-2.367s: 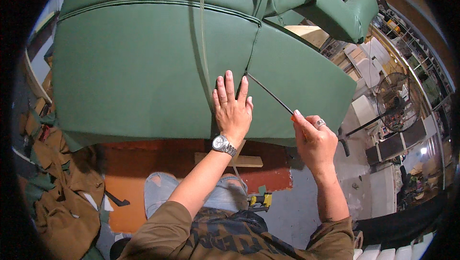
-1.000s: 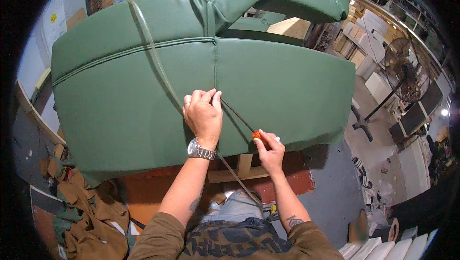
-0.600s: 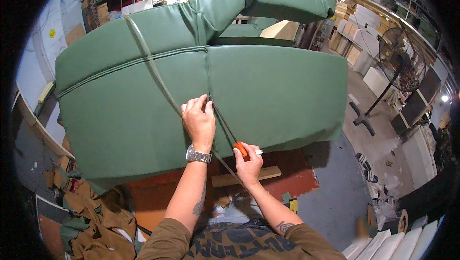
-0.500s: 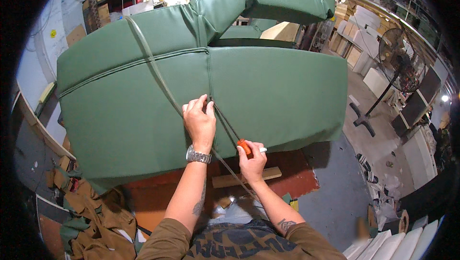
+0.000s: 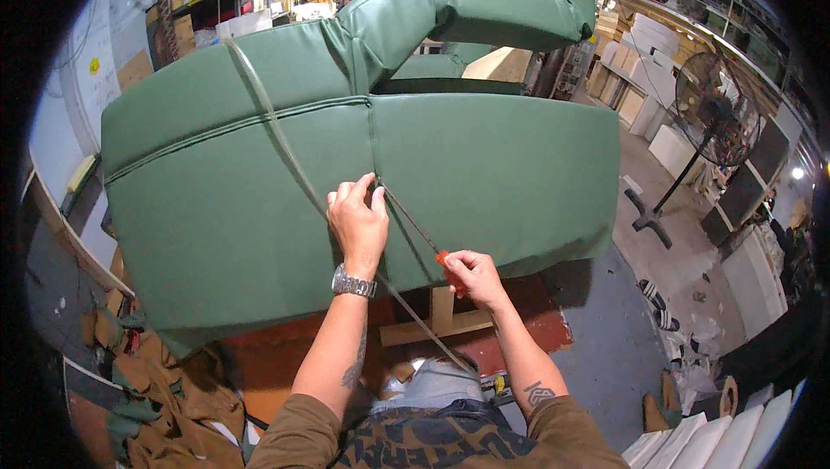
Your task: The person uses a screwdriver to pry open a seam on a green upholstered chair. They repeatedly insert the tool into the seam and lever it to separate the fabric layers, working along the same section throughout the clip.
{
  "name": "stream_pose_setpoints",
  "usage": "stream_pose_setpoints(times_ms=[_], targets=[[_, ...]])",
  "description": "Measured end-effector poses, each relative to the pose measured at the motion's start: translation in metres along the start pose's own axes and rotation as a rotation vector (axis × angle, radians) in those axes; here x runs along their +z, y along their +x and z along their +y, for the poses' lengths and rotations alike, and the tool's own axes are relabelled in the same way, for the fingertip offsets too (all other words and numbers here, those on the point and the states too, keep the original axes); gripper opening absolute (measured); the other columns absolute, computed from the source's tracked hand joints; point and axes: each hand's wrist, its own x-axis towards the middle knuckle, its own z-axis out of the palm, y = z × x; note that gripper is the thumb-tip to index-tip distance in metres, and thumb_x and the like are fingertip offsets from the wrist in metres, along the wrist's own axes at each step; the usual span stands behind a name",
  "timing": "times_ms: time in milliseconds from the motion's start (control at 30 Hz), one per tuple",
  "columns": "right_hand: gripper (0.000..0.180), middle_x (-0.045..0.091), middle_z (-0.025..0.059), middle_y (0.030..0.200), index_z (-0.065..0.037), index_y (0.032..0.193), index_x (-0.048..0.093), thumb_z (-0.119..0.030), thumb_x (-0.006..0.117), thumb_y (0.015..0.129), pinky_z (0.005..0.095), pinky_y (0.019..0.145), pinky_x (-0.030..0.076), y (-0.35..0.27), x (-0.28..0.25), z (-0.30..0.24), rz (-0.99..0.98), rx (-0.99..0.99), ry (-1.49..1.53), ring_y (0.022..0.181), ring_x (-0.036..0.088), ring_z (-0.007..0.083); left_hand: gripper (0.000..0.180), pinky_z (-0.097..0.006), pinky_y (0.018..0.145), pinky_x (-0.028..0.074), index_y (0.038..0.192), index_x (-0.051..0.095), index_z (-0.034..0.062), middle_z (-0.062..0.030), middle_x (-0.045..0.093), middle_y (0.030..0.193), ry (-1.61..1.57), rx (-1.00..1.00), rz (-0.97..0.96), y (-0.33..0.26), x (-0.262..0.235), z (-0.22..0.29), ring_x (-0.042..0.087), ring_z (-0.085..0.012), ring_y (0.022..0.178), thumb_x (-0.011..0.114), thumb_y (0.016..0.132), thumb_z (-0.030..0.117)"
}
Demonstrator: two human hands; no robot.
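A large green upholstered sofa piece (image 5: 216, 210) lies in front of me with a seam running down its middle. My left hand (image 5: 356, 220), with a metal watch on the wrist, presses flat on the cover right at that seam. My right hand (image 5: 471, 274) grips an orange-handled tool (image 5: 441, 258); its thin metal shaft (image 5: 411, 223) points up-left to the seam beside my left fingers. A clear plastic strap (image 5: 285, 153) crosses the cover diagonally and passes under my left hand.
A wooden frame (image 5: 437, 324) and red-brown floor show under the sofa edge. Brown and green fabric scraps (image 5: 164, 400) pile at lower left. A standing fan (image 5: 705, 119) is at right, white boards (image 5: 692, 443) at lower right, shelves behind.
My right hand came down from beside the left hand to the sofa's lower edge, tool shaft still at the seam. My left hand stays pressed at the seam. My view shifted.
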Motion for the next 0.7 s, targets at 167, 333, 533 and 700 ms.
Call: stream_pose_setpoints(times_ms=[167,333,533,700], targets=[[0.052,0.070,0.0041,0.090,-0.003,0.123,0.070,-0.053,0.065,0.111,0.0229,0.045,0.047,0.003,0.011,0.024,-0.247,0.152,0.511,0.058,0.061,0.0093,0.022,-0.044,0.091,0.056,0.115,0.084,0.0059,-0.0097,0.075,0.098,0.001,-0.008,-0.002,0.005,0.000,0.005,0.068,-0.0300,0.097,0.081,0.097,0.019],[0.055,0.065,0.0051,0.088,-0.005,0.125,0.065,-0.058,0.057,0.113,0.0251,0.041,0.038,0.006,0.037,0.041,-0.273,0.388,0.761,0.052,0.053,0.0113,0.024,-0.042,0.082,0.059,0.112,0.084,0.0032,-0.0129,0.079,0.103,-0.049,-0.036,-0.040,0.015,0.000,0.001,0.074,-0.0272,0.088,0.082,0.097,0.022],[0.053,0.069,0.0077,0.090,-0.002,0.126,0.067,-0.053,0.058,0.114,0.0267,0.047,0.047,-0.002,0.064,0.025,-0.347,0.102,0.684,0.055,0.059,0.0154,0.039,-0.040,0.081,0.062,0.140,0.070,-0.0026,-0.0172,0.079,0.121,-0.646,-0.394,-0.163,0.027,-0.015,0.005,0.076,-0.0238,0.092,0.068,0.108,0.020],[0.053,0.071,0.0083,0.092,-0.002,0.128,0.071,-0.052,0.061,0.113,0.0286,0.050,0.049,-0.027,0.058,0.004,-0.385,0.055,0.563,0.060,0.063,0.0157,0.044,-0.037,0.092,0.063,0.151,0.057,-0.0061,-0.0215,0.073,0.136,-1.451,-0.664,-0.242,0.016,-0.079,0.030,0.076,-0.0265,0.107,0.052,0.118,0.023]])
